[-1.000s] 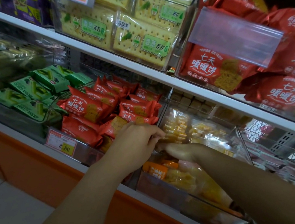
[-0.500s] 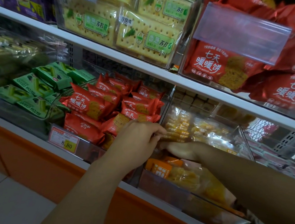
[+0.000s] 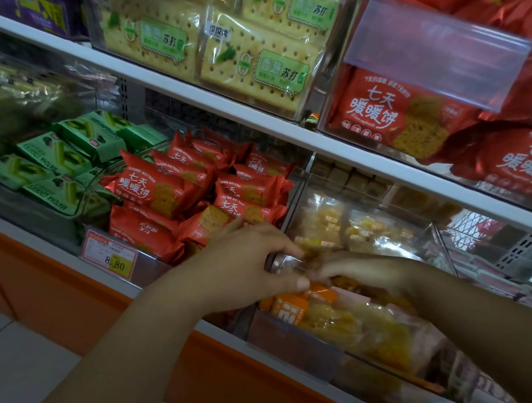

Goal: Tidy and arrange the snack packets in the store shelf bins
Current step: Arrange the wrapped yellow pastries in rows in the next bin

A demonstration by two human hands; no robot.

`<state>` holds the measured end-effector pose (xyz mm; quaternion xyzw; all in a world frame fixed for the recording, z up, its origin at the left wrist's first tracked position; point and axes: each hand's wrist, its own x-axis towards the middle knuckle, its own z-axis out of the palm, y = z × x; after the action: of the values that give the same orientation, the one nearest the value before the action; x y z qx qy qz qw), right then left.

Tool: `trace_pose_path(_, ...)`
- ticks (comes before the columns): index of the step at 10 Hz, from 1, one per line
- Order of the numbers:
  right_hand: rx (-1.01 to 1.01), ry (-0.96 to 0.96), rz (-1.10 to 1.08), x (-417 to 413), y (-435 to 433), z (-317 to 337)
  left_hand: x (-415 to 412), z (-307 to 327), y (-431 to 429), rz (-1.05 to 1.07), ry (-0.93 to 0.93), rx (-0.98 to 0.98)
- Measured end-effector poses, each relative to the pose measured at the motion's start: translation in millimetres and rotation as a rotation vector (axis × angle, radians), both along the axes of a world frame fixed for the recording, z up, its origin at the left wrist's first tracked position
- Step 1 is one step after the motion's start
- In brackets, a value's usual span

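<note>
My left hand (image 3: 247, 265) and my right hand (image 3: 359, 271) meet over the front left corner of a clear bin (image 3: 292, 340) holding yellow snack packets (image 3: 360, 324). Both hands pinch a clear-wrapped yellow packet (image 3: 297, 264) between their fingertips, just above an orange-labelled packet (image 3: 289, 306). The held packet is blurred and mostly hidden by the fingers. Left of it, a bin of red snack packets (image 3: 153, 188) lies piled behind an 8.80 price tag (image 3: 109, 258).
Green matcha cookie packets (image 3: 54, 157) fill the bin at left. The upper shelf (image 3: 204, 95) carries green-labelled cracker packs (image 3: 257, 64) and large red packets (image 3: 400, 114). More clear bins (image 3: 498, 271) stand to the right. An orange base panel (image 3: 48, 296) runs under the lower shelf.
My hands have drawn slightly toward me and lifted a clear yellow packet at the bin's front corner; my left thumb now presses near the orange-labelled packet. The view shifted a little.
</note>
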<state>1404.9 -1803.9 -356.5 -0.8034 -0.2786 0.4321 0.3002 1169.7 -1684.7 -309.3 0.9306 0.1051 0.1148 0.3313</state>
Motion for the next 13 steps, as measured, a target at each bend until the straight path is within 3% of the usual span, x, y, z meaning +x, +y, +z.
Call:
trace_pose_path(1, -0.044, -0.135, 0.095, -2, -6, 6, -7, 2, -6, -0.035, 0.169, 0.081)
trace_pose_path(2, -0.045, -0.368, 0.323, -20, -8, 18, -5, -5, -19, 0.002, 0.234, 0.34)
trace_pose_path(3, -0.012, -0.521, 0.424, -37, -5, 28, 0, -11, -23, 0.033, 0.221, 0.427)
trace_pose_path(4, 0.153, -0.554, 0.465, -55, -10, 42, 4, -13, -17, 0.049, 0.203, 0.433)
trace_pose_path(6, 0.076, -0.902, 0.652, -66, -13, 53, 9, -17, -11, 0.07, 0.199, 0.547)
trace_pose_path(8, 0.02, -0.606, 0.522, -70, -27, 62, 22, -27, -15, 0.153, 0.126, 0.729)
trace_pose_path(11, -0.018, -0.857, 0.613, -63, -31, 46, 48, -28, -22, 0.304, -0.021, 0.728)
trace_pose_path(12, -0.074, -1.079, 0.625, -65, -31, 32, 53, -32, -22, 0.334, -0.056, 0.755)
trace_pose_path(13, -0.044, -1.184, 0.595, -70, -30, 23, 56, -34, -19, 0.342, -0.09, 0.779)
